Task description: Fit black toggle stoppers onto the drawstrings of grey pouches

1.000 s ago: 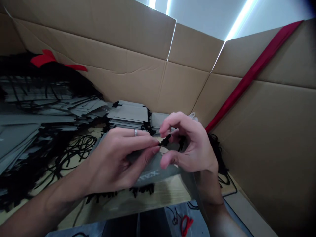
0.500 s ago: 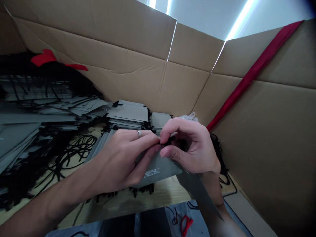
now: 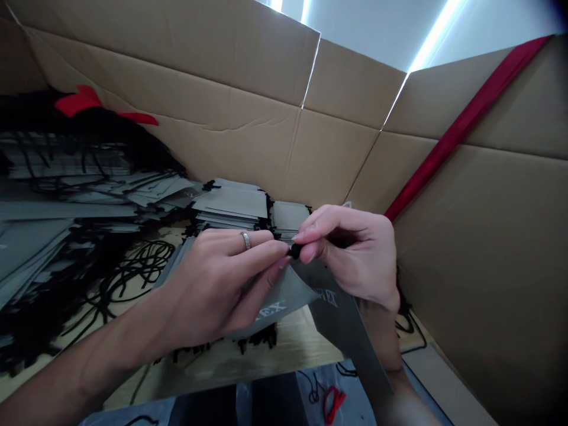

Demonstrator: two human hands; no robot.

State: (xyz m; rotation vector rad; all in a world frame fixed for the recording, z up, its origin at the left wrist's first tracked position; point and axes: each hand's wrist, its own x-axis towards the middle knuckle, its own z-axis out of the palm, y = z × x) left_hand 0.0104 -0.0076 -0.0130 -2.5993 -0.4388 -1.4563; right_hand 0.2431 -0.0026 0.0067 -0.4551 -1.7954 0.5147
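Note:
My left hand [image 3: 222, 278], with a ring on one finger, is closed, its thumb and fingertips pinching one side of a small bunched black cord [image 3: 294, 251]. On the cord's other side, the thumb and index finger of my right hand [image 3: 355, 251] are pressed together on it. Below my left fingers a grey sheet [image 3: 284, 296] with white lettering is partly covered by the hand. A second lettered grey sheet [image 3: 341, 322] hangs under my right hand, tilted down along the forearm. Whether the cord passes through either sheet is hidden by my fingers.
Stacked grey pieces with black cord ends [image 3: 235, 201] stand at the back, and a larger heap [image 3: 35, 219] lies left. Loose black cords [image 3: 137, 266] lie on the wooden table [image 3: 293, 349]. Cardboard walls [image 3: 213, 112] enclose it. A red cord bundle [image 3: 333, 403] lies below.
My right hand's fingers have closed from a loose curl into a pinch on the black cord. The hanging grey sheet has swung so its lettering shows. My left hand has barely moved.

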